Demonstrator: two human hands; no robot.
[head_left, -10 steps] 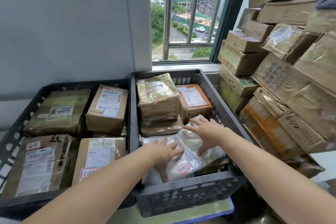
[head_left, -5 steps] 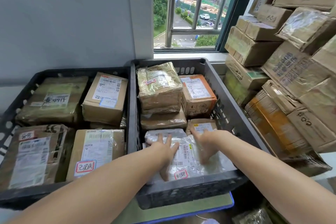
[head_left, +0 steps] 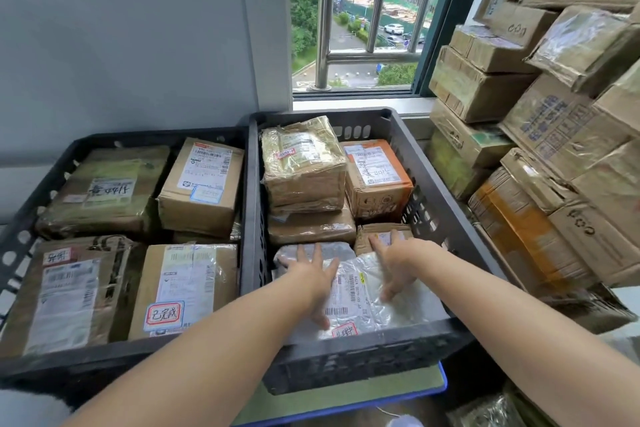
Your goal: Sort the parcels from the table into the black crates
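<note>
Step in hand: judged to be the settling of 1 parcel, a plastic mailer (head_left: 360,288), into the right crate (head_left: 363,357).
Location of mailer: near end of the right crate, lying flat against the near wall, with a small brown box (head_left: 381,231) just behind it.
Left hand (head_left: 313,282): palm down on the mailer's left part; fingers (head_left: 301,253) straight and spread, gripping nothing.
Right hand (head_left: 398,265): palm down on the mailer's right part; fingers (head_left: 375,243) straight and slightly apart, tips reaching onto the small brown box.
Next move, judged: lift both hands straight off so the slick film does not drag, then go for another parcel.
Space: right crate looks nearly covered. The left crate (head_left: 156,135) shows 4 boxes on top, so a further parcel would probably have to be stacked.
Mailer appearance: silvery-white film, glossy and creased; barcode label faces up; red-bordered sticker at the near edge.
Handling, judged: soft and pliable, likely to slide under load.
</note>
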